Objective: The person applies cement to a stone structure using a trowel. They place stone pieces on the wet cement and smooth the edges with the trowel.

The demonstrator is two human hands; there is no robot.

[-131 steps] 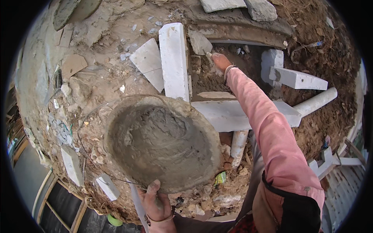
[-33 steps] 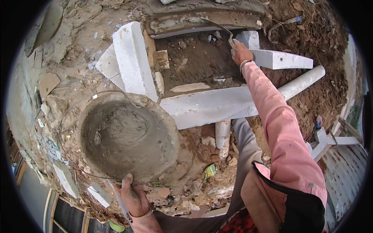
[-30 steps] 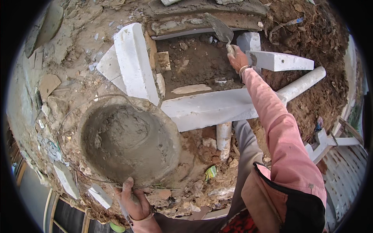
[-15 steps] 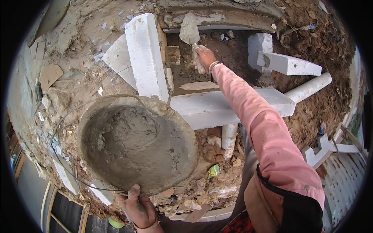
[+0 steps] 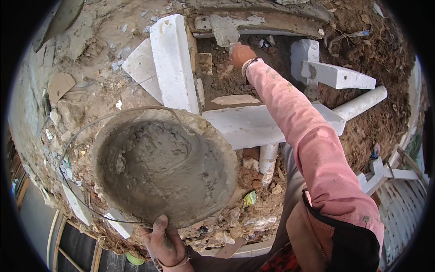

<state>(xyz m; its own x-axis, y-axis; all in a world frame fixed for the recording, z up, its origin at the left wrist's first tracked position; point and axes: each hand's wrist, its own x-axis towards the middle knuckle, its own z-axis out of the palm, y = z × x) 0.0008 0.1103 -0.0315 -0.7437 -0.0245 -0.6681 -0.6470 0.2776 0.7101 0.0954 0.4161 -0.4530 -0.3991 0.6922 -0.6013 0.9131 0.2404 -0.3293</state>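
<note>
A trowel [image 5: 224, 31] with wet mortar on its blade is in my right hand [image 5: 241, 56], closed round its handle. Its blade lies against the mortar-smeared ledge [image 5: 281, 25] at the far side of a block-edged pit. My left hand [image 5: 166, 242] grips the near rim of a wide round mortar pan [image 5: 102, 181], thumb over the edge and fingers hidden beneath. Grey wet mortar [image 5: 158, 149] fills much of the pan, which tilts a little. A thin wire handle [image 5: 63, 167] loops out round the pan's left side.
White blocks border the pit: a long one [image 5: 173, 63] at left, one [image 5: 244, 124] in front, and another [image 5: 337, 75] at right. White pipes [image 5: 361, 102] lie by the front block. Rubble and loose soil [image 5: 380, 54] surround everything. Corrugated sheeting [image 5: 403, 213] is at lower right.
My right hand has moved slightly up and right, and the trowel blade has turned to slant along the far ledge. My left hand stays on the pan, which has shifted slightly right.
</note>
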